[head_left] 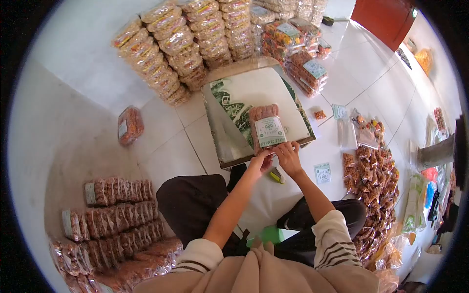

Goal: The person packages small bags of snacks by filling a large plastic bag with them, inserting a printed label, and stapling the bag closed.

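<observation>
A clear plastic pack of reddish-brown snacks lies on a low board-topped stand, with a white and green printed label over its near half. My left hand pinches the pack's near end at the stand's front edge. Right beside it, my right hand has its fingers closed on the same end of the plastic. The fold between the fingers is too small to make out. Below my hands, a yellow-green cutter-like tool rests on the floor.
The stand is between my knees and tall stacks of bagged crackers. Several filled packs lie at left, and one pack sits alone. At right are a heap of small brown sachets and a loose label.
</observation>
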The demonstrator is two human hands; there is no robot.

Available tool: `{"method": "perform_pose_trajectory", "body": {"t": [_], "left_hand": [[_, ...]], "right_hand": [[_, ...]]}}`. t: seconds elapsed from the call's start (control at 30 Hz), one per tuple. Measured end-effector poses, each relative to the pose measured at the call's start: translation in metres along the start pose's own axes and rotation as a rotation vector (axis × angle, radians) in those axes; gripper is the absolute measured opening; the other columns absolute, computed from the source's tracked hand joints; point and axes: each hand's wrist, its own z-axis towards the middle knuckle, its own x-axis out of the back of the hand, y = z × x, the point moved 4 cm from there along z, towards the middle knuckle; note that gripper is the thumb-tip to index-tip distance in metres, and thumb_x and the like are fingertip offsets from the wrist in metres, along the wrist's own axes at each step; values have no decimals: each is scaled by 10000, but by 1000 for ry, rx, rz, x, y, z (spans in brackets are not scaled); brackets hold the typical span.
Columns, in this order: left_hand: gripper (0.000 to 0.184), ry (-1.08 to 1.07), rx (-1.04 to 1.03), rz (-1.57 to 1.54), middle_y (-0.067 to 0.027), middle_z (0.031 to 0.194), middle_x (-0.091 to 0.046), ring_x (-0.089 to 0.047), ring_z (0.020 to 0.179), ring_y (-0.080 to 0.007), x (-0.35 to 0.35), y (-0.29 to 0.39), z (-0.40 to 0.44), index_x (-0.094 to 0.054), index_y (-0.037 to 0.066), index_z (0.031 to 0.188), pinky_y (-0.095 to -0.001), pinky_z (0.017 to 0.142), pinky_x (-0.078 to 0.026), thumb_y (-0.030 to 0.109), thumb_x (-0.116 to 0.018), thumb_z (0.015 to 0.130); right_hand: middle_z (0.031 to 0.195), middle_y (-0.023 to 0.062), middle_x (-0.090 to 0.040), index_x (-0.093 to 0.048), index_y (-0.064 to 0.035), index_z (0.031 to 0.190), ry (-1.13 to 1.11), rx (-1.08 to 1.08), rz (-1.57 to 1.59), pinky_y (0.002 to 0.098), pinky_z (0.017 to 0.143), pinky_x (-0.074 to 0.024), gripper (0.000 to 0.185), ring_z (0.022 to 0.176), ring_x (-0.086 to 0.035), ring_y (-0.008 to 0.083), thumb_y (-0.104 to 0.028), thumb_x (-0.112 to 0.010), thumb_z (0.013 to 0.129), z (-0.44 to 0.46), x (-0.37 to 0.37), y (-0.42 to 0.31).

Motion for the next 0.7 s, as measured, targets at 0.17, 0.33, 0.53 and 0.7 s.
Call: {"method": "perform_pose_trajectory", "body": {"t": [0.17,0.33,0.53,0.7], "left_hand": [[115,-34,-19,-64,-42,705,-601,-580,588,-115,0,-7,30,-566,41,801,-209,518,-501,94,-640,730],[84,109,-127,22,-57,686,-599,-575,584,-125,-23,-1,16,-576,27,720,-213,562,-503,63,-649,698],[124,133,-127,-8,-70,733,-607,-586,617,-129,-21,-3,13,-588,-7,798,-215,576,-512,41,-660,708],[125,167,-94,-3,-64,756,-598,-575,639,-123,-21,-6,10,-576,-2,801,-218,596,-510,55,-655,723]], "right_hand": [[885,13,-531,-573,-110,881,36,-99,-6,382,813,-295,195,902,-478,182,-40,-544,702,-18,-19,17],[1049,144,-465,-459,-48,1101,312,-1039,175,419,847,-315,400,994,-413,310,-56,-593,724,-106,-37,35],[1118,153,-408,-376,-42,1210,-354,-1029,228,425,871,-331,656,1033,-407,310,-321,-678,699,-151,-97,6],[1109,120,-432,-374,-42,1213,-480,-883,62,411,839,-359,659,1026,-414,305,-319,-668,692,-142,-122,5]]}}
